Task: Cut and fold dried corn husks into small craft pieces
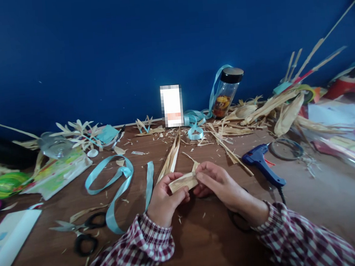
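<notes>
Between my two hands is a pale strip of dried corn husk (pixel 182 183), held just above the brown table. My left hand (pixel 166 196) grips its left part, thumb on top and fingers behind. At the strip's right end, my right hand (pixel 216 183) pinches it near a thin pointed tip that sticks up. Beyond my left hand lie long husk strips (pixel 171 155), and a short piece of light blue ribbon (pixel 149 181) is beside it. Partly hidden beneath my right forearm are dark loops (pixel 240 222), perhaps scissor handles.
Open black-handled scissors (pixel 77 229) and curled blue ribbon (pixel 111 188) lie to the left. A blue glue gun (pixel 263 161) rests on the right near a clear ring of tape (pixel 286 149). At the back, a black-lidded jar (pixel 227 91) leans among husks (pixel 273 106) before the blue wall.
</notes>
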The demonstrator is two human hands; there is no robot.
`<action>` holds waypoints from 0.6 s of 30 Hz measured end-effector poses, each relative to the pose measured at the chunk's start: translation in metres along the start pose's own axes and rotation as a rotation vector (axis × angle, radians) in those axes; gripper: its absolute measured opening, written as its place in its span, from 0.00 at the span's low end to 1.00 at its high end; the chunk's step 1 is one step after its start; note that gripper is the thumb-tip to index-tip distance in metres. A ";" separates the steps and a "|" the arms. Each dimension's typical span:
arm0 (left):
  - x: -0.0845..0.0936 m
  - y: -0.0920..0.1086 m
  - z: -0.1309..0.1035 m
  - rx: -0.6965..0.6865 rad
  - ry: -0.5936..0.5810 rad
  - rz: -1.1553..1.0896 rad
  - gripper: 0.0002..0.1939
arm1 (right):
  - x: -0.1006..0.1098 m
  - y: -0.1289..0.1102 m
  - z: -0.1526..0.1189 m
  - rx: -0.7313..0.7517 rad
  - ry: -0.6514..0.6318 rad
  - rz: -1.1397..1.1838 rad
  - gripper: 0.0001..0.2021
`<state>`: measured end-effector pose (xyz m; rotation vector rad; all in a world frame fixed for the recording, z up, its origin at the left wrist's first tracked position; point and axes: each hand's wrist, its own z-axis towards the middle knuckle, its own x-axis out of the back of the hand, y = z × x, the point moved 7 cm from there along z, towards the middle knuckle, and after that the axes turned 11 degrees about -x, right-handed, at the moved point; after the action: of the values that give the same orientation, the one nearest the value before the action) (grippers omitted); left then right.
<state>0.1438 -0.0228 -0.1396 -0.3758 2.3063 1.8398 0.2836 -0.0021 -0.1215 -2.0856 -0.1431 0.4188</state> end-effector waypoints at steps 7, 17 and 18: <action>0.000 0.000 0.002 -0.020 -0.014 -0.008 0.19 | -0.001 -0.001 -0.003 -0.033 -0.004 0.040 0.13; -0.006 0.007 -0.002 -0.064 -0.073 0.074 0.17 | -0.004 0.004 0.003 0.044 -0.118 -0.075 0.15; -0.006 0.007 -0.002 -0.066 -0.078 0.074 0.17 | -0.004 0.003 0.004 0.050 -0.124 -0.078 0.15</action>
<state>0.1473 -0.0225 -0.1312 -0.2254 2.2412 1.9324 0.2781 -0.0022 -0.1251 -1.9982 -0.2833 0.4990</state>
